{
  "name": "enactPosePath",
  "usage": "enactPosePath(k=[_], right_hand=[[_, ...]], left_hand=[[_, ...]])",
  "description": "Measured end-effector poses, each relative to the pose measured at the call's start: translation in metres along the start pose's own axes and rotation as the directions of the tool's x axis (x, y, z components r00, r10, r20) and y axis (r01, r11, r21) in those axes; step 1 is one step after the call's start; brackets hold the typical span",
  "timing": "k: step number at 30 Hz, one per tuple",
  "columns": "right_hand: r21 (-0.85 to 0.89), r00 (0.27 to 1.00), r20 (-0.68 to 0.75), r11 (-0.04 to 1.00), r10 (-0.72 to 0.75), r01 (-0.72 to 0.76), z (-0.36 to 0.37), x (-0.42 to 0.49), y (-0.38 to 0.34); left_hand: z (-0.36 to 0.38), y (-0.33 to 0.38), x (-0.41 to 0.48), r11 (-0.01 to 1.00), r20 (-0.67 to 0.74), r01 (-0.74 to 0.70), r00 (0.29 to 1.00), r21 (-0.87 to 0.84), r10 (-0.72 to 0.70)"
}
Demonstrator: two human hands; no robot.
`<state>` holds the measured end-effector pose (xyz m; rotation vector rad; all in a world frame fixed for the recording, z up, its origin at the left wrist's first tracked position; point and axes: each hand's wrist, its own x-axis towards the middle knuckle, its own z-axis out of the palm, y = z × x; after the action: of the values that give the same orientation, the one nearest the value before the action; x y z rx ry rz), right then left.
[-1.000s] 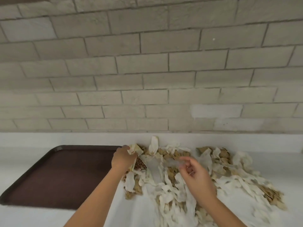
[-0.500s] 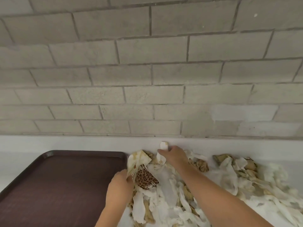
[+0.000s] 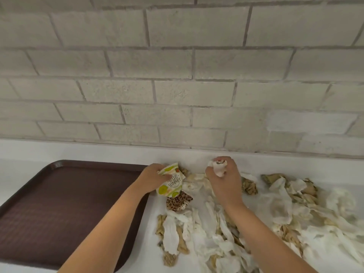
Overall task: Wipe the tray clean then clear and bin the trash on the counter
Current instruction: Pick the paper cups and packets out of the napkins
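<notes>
Brown tray beside the left hand, fist around a printed napkin; right hand, fist around white tissue.

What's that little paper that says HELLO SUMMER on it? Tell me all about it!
The printed napkin looks like thin, creased paper: white with green fruit-slice rounds, a small red-orange spot and HELLO SUMMER in dark letters. It is tilted, one corner pointing toward the wall. The left hand pinches its left side, thumb across the front. It sits beside the far right corner of the brown tray, just above a leopard-print scrap. Whether it touches the counter I cannot tell.
</notes>
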<state>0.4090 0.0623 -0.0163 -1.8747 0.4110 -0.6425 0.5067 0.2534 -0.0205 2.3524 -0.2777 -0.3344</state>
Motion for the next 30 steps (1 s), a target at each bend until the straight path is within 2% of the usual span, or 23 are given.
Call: enactPosePath(k=[3, 6, 9, 11, 14, 16, 18, 20, 23, 25, 27, 29, 30], right_hand=[[0.029, 1.000, -0.017, 0.999, -0.021, 0.021, -0.023, -0.006, 0.006], [0.026, 0.998, -0.068, 1.000, 0.013, -0.012, -0.047, 0.003, 0.014], [0.096, 0.996, -0.081, 0.995, 0.043, -0.035, -0.061, 0.001, 0.010], [0.108, 0.999, -0.016, 0.993, 0.047, -0.045, -0.059, -0.007, -0.001], [0.027, 0.989, 0.150, 0.999, 0.016, -0.020, -0.042, -0.023, -0.014], [-0.011, 0.979, 0.201, 1.000, -0.024, 0.027, -0.030, -0.029, -0.020], [-0.034, 0.976, 0.211, 0.998, -0.044, 0.053, -0.019, -0.030, -0.025], [-0.152, 0.955, 0.296, 0.987, -0.001, 0.048, -0.007, -0.029, -0.031], [-0.415, 0.881, 0.456, 0.905, 0.122, 0.089, 0.016, -0.029, -0.033], [-0.553, 0.850, 0.489, 0.823, 0.196, 0.128, 0.031, -0.028, -0.032], [-0.702, 0.810, 0.507, 0.687, 0.295, 0.189, 0.043, -0.023, -0.027], [-0.782, 0.768, 0.519, 0.570, 0.375, 0.251, 0.050, -0.020, -0.022], [-0.799, 0.755, 0.518, 0.543, 0.402, 0.259, 0.053, -0.019, -0.019]], left_hand=[[0.009, 0.003, 0.019, 0.999, 0.164, 0.044, 0.985, 0.014, -0.046], [0.015, 0.004, 0.026, 0.998, 0.186, 0.056, 0.981, 0.026, -0.060], [0.021, 0.003, 0.024, 0.999, 0.116, 0.044, 0.992, -0.008, -0.043], [0.021, 0.003, 0.018, 0.999, 0.069, 0.024, 0.997, -0.044, -0.021], [0.007, 0.007, 0.003, 0.998, -0.010, -0.045, 0.999, -0.047, 0.045], [-0.006, 0.014, -0.009, 0.993, -0.074, -0.096, 0.993, -0.067, 0.091], [-0.021, 0.021, -0.021, 0.983, -0.124, -0.108, 0.988, -0.151, 0.089], [-0.033, 0.024, -0.032, 0.952, -0.159, -0.099, 0.986, -0.289, 0.055], [-0.047, 0.024, -0.041, 0.864, -0.230, -0.101, 0.973, -0.494, -0.018], [-0.053, 0.023, -0.046, 0.811, -0.281, -0.120, 0.958, -0.573, -0.056], [-0.056, 0.022, -0.051, 0.774, -0.306, -0.138, 0.949, -0.618, -0.074], [-0.059, 0.020, -0.056, 0.763, -0.309, -0.132, 0.947, -0.632, -0.092], [-0.060, 0.018, -0.058, 0.758, -0.296, -0.117, 0.949, -0.641, -0.104]])
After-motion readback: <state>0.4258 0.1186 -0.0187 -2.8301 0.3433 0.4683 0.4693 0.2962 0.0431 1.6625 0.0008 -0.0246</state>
